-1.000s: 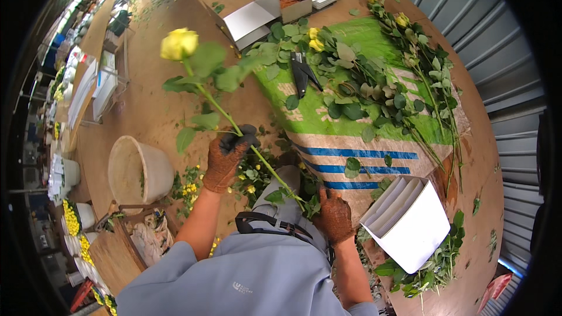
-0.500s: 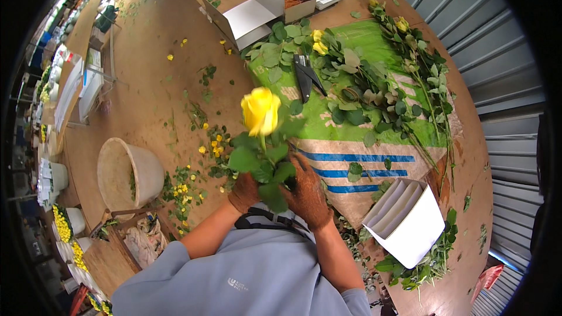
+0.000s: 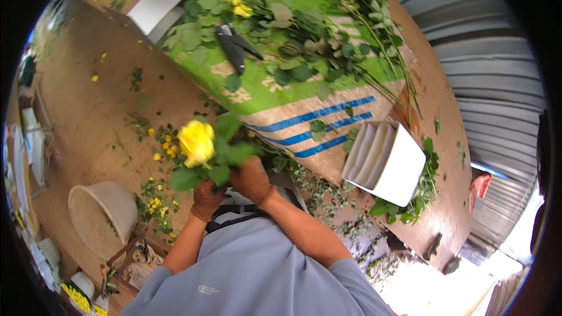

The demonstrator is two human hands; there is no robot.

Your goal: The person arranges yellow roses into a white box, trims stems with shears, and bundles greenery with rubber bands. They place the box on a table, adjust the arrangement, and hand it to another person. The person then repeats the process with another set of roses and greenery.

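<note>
A yellow rose (image 3: 195, 143) with green leaves is held upright near my waist, its bloom toward the camera and its stem mostly hidden. My left hand (image 3: 208, 198), in a stained brown glove, is closed beneath the leaves, apparently round the stem. My right hand (image 3: 250, 178), gloved alike, is closed beside it on the same rose, its fingertips behind leaves. Farther forward, black hand pruners (image 3: 233, 47) lie on a green-and-tan sack (image 3: 252, 99) among cut rose stems (image 3: 374, 41) and yellow blooms (image 3: 240, 6).
A white box with dividers (image 3: 401, 169) sits at right over foliage. Open boxes (image 3: 161, 3) stand at the back. A pale bucket (image 3: 102, 219) is at lower left, near scattered petals (image 3: 155, 202) and a wooden crate (image 3: 123, 266). Corrugated metal walling (image 3: 468, 70) runs along the right.
My hands have drawn together and the rose has swung from leaning out to the left to standing upright before me. The view has also turned, shifting the table's contents up and leftward.
</note>
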